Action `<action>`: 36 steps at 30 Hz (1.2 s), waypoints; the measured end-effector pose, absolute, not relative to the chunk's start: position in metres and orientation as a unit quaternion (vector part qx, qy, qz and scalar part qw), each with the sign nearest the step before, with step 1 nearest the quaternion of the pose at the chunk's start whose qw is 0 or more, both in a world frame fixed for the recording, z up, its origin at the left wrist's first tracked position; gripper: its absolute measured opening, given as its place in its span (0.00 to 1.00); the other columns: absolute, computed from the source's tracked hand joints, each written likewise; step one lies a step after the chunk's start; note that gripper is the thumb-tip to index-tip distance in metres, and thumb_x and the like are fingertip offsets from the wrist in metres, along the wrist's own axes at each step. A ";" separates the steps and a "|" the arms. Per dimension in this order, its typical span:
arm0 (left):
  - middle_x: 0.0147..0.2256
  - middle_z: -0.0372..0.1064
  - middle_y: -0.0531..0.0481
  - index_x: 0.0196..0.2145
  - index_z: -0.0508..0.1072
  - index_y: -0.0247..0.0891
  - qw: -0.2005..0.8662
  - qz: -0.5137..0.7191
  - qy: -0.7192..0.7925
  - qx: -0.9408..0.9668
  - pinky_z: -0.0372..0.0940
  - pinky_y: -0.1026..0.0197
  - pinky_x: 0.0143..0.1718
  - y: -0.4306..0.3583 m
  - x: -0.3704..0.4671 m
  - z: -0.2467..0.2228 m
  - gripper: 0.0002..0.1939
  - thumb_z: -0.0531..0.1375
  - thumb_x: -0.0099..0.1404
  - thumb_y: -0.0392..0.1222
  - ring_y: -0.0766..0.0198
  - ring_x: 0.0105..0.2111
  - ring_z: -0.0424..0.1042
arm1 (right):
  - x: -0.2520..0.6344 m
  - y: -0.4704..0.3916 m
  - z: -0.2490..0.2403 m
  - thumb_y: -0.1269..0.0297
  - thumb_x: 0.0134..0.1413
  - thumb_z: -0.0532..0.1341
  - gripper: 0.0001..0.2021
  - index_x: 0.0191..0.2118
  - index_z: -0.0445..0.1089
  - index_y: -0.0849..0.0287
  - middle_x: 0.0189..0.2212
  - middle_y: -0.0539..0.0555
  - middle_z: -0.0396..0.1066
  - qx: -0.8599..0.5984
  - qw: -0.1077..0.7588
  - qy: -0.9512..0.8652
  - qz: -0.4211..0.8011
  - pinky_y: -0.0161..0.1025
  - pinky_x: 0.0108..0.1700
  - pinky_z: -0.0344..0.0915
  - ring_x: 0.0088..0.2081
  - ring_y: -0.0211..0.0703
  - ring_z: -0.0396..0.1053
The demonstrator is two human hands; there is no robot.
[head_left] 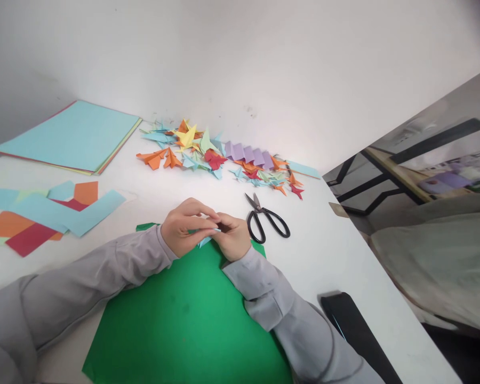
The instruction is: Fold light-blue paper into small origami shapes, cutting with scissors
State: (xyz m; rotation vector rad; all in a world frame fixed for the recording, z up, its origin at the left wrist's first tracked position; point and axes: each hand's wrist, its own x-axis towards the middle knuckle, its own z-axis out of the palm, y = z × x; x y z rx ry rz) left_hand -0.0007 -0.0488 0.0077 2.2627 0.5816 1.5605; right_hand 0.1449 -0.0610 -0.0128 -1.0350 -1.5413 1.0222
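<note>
Above the far part of a green sheet point(184, 314), both hands meet around a small piece of light blue paper point(205, 241). My left hand point(188, 226) has its thumb and fingers closed on the paper from the left. From the right, my right hand point(232, 236) pinches the same paper, its fingertips touching those of the left. Most of the paper is hidden by the fingers, so its folded shape cannot be made out. Black-handled scissors point(260, 210) lie just right of my right hand, blades pointing away.
Folded paper figures point(188, 137) and a purple pleated strip point(248, 154) lie along the wall. Coloured sheets point(74, 136) are stacked at the back left, with cut pieces point(50, 210) nearer. A black object point(354, 333) lies at the right, by the table edge.
</note>
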 end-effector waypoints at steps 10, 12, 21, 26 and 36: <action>0.29 0.72 0.47 0.31 0.73 0.38 0.171 0.548 0.205 0.793 0.66 0.59 0.31 -0.050 0.001 0.009 0.05 0.59 0.54 0.34 0.64 0.30 0.68 | 0.143 -0.063 -0.003 0.64 0.38 0.64 0.04 0.23 0.71 0.58 0.21 0.49 0.71 -0.430 0.492 -0.631 0.418 0.37 0.30 0.64 0.25 0.39 0.66; 0.30 0.72 0.45 0.32 0.73 0.37 0.178 0.550 0.237 0.781 0.66 0.57 0.33 -0.050 0.001 0.008 0.07 0.61 0.52 0.36 0.63 0.32 0.68 | 0.142 -0.064 -0.001 0.61 0.36 0.65 0.07 0.23 0.72 0.58 0.21 0.50 0.72 -0.433 0.498 -0.605 0.446 0.37 0.29 0.64 0.25 0.40 0.67; 0.29 0.71 0.45 0.25 0.74 0.35 0.319 0.543 0.300 0.717 0.67 0.62 0.29 -0.049 -0.001 0.008 0.04 0.58 0.53 0.34 0.65 0.29 0.70 | 0.143 -0.066 0.002 0.59 0.34 0.67 0.09 0.23 0.74 0.60 0.19 0.49 0.72 -0.461 0.493 -0.550 0.492 0.35 0.23 0.63 0.20 0.37 0.65; 0.28 0.71 0.46 0.27 0.74 0.35 0.340 0.543 0.307 0.704 0.65 0.65 0.25 -0.048 -0.001 0.006 0.05 0.57 0.53 0.34 0.66 0.28 0.70 | 0.145 -0.064 0.000 0.60 0.33 0.68 0.09 0.24 0.73 0.60 0.20 0.49 0.72 -0.457 0.518 -0.515 0.507 0.36 0.24 0.64 0.21 0.37 0.66; 0.22 0.69 0.47 0.22 0.73 0.31 0.341 0.525 0.374 0.684 0.63 0.66 0.21 -0.045 0.000 0.004 0.03 0.60 0.50 0.33 0.68 0.23 0.67 | 0.144 -0.062 0.000 0.66 0.33 0.68 0.09 0.26 0.70 0.59 0.20 0.47 0.70 -0.434 0.527 -0.518 0.516 0.33 0.26 0.62 0.22 0.34 0.64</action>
